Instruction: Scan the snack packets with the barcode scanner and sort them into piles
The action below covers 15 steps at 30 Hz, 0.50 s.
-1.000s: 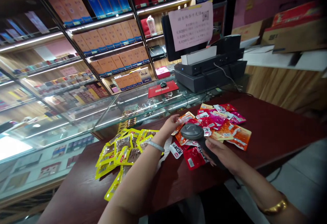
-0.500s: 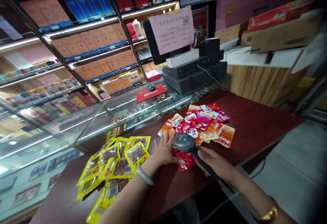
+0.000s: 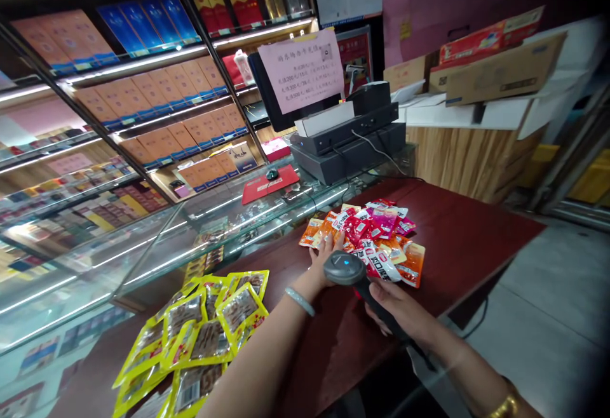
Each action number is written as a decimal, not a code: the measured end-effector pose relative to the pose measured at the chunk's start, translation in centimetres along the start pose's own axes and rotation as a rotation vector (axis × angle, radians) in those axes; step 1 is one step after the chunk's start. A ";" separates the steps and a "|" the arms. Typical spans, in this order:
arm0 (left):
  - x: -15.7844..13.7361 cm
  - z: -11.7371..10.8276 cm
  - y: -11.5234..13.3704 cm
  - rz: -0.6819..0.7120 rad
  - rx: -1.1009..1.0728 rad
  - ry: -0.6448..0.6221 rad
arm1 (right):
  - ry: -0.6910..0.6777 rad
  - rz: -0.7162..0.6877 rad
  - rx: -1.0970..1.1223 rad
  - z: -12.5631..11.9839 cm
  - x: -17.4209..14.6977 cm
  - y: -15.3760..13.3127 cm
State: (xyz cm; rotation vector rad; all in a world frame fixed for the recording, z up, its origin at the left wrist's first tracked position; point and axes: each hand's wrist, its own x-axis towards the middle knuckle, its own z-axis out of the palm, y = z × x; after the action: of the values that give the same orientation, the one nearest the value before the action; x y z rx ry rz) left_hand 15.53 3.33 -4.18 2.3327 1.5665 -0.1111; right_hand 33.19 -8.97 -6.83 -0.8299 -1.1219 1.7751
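Note:
My right hand (image 3: 398, 307) is wrapped round the handle of a dark grey barcode scanner (image 3: 345, 268), with its head pointing away from me over the table. Behind the scanner head, my left hand (image 3: 324, 258) rests with spread fingers at the near left edge of a pile of small snack packets (image 3: 376, 224) in red, orange and pink. The scanner hides part of this hand, including the thumb. A red and white packet (image 3: 385, 267) lies at the front of the pile. Left of my forearm, several yellow snack packets (image 3: 210, 335) lie heaped.
A dark red table (image 3: 467, 227) carries both heaps. Beyond it stand a glass display counter (image 3: 190, 234), a red mouse pad (image 3: 267, 184), and a monitor (image 3: 267, 97) with a pink notice. Cardboard boxes (image 3: 500, 72) are stacked at the back right.
My left hand has moved forward to the pile from a red packet lying under the scanner. A red and white packet now shows at the pile's front. The scanner stays in my right hand.

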 end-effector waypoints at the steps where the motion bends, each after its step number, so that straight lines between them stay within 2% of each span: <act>1: 0.4 0.1 0.2 -0.001 -0.008 0.016 | 0.005 0.008 -0.005 0.0 -0.1 -0.2; 4: 0.4 -0.1 0.7 -0.009 -0.032 0.025 | 0.043 0.047 -0.037 0.0 -0.8 -0.9; 6: -0.7 -0.4 0.6 0.021 -0.049 0.019 | 0.098 0.073 -0.056 0.0 -1.4 -1.1; 8: -2.4 -0.7 -0.1 0.057 -0.077 0.064 | 0.088 0.076 -0.044 -0.2 -1.8 -1.1; 11: -6.2 -1.1 -2.4 0.014 -0.095 0.190 | 0.053 0.094 -0.020 0.0 -1.8 -0.7; 15: -13.0 -1.6 -7.3 -0.175 -0.024 0.336 | -0.009 0.094 -0.041 1.5 -1.4 -0.2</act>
State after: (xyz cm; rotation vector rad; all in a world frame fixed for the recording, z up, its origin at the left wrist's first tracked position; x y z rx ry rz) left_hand 3.54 -5.21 -1.19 2.2803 1.9149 0.2714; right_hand 32.54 -10.68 -6.00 -0.9134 -1.1445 1.8400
